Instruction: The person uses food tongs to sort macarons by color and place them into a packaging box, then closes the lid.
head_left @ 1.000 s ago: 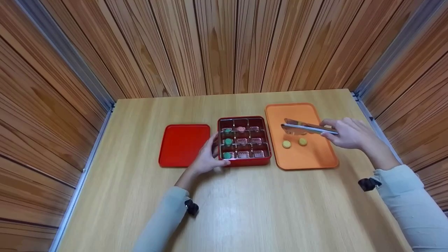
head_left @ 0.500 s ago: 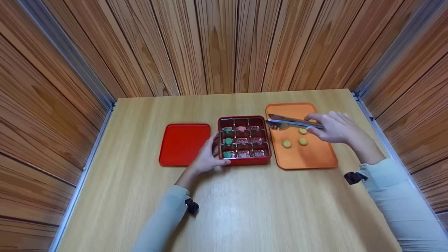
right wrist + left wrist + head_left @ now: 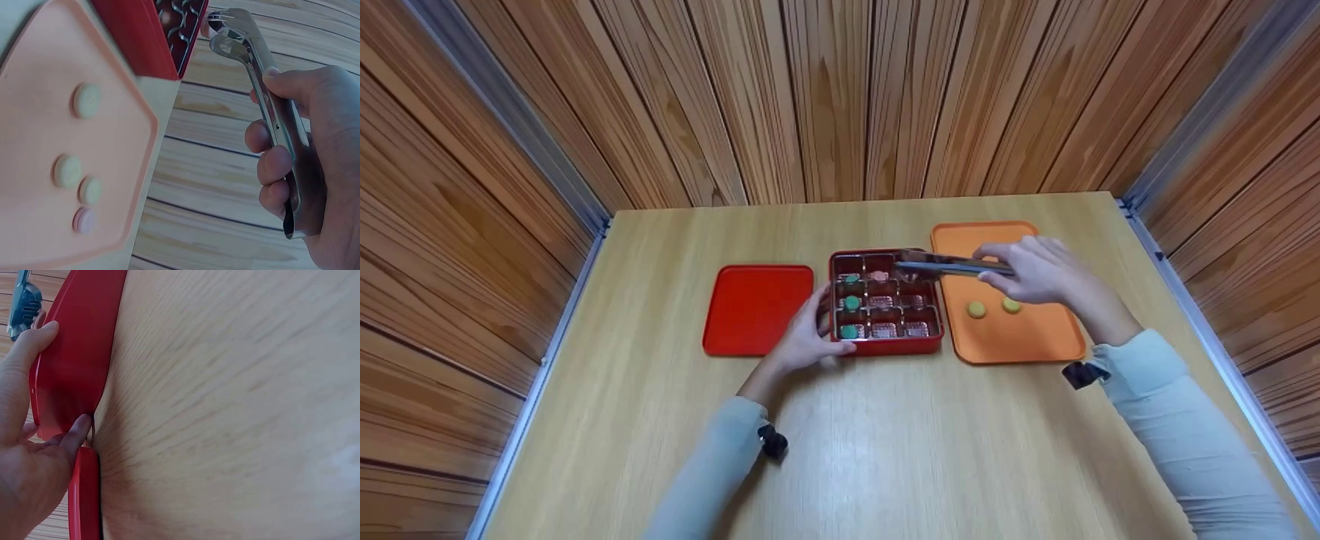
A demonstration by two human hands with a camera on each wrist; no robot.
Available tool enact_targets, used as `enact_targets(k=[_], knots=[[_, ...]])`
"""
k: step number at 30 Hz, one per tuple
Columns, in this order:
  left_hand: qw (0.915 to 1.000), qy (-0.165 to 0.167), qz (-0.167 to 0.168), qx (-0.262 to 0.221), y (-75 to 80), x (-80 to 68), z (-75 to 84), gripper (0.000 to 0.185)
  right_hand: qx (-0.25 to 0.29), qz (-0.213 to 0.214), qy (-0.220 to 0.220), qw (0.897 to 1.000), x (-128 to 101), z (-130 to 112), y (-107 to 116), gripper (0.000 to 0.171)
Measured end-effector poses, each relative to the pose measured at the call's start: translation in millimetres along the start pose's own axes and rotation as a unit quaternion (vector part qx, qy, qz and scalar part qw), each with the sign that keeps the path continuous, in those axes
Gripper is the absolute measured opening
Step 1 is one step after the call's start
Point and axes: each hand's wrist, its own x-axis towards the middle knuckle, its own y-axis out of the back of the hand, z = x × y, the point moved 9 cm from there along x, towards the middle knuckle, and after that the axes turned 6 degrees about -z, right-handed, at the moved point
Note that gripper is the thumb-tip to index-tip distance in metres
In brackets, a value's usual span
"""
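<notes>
Red and glossy, the nine-compartment box (image 3: 898, 347) sits on the pale wooden desk (image 3: 840, 465), and everything else I can place from it. The left hand (image 3: 804, 345) grips its near left corner, thumb against the near wall and fingers along the left side. Left of the box lies a flat red lid (image 3: 757, 309); right of it, an orange tray (image 3: 1020, 345). Three green macarons (image 3: 851, 303) fill the box's left column, and one pink macaron (image 3: 879, 277) sits in the middle of its far row. From the tray side, the right hand (image 3: 1035, 271) holds metal tongs (image 3: 956, 268), fingers wrapped round them, tips over the box's far right compartment. At those tips the right wrist view shows a pinkish edge (image 3: 206, 28), probably another macaron, though too little of it shows to be sure. On the tray, to the right of the box, that view also shows three pale yellow macarons (image 3: 86, 100) and one more pink piece (image 3: 84, 221). I would call this the placing step, at the far right compartment. The next move seems to call for lowering the tips straight between the dividers, then easing the squeeze, with the box kept steady.
</notes>
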Motion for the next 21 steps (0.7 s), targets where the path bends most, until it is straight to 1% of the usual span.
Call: enact_targets(k=[4,9,13,17,21], knots=[[0.9999,-0.008,-0.001,-0.006,-0.8,0.6,1.2,0.120,0.002,0.001,0.008,1.000,6.7,-9.2,-3.0,0.034],[0.9999,-0.007,0.000,-0.010,-0.3,-0.4,1.7,0.121,0.009,-0.014,0.011,1.000,14.3,-18.0,-10.5,0.033],[0.9999,-0.005,-0.001,-0.009,0.0,-1.6,2.3,0.121,0.007,-0.021,0.010,1.000,19.0,-21.9,-17.1,0.033],[1.0000,0.002,-0.001,-0.004,0.0,-1.9,1.7,0.121,-0.001,-0.019,0.015,1.000,22.8,-24.2,-23.1,0.032],[1.0000,0.000,0.001,-0.006,0.2,-1.1,1.1,0.122,-0.005,-0.017,0.016,1.000,25.7,-24.5,-27.8,0.033]])
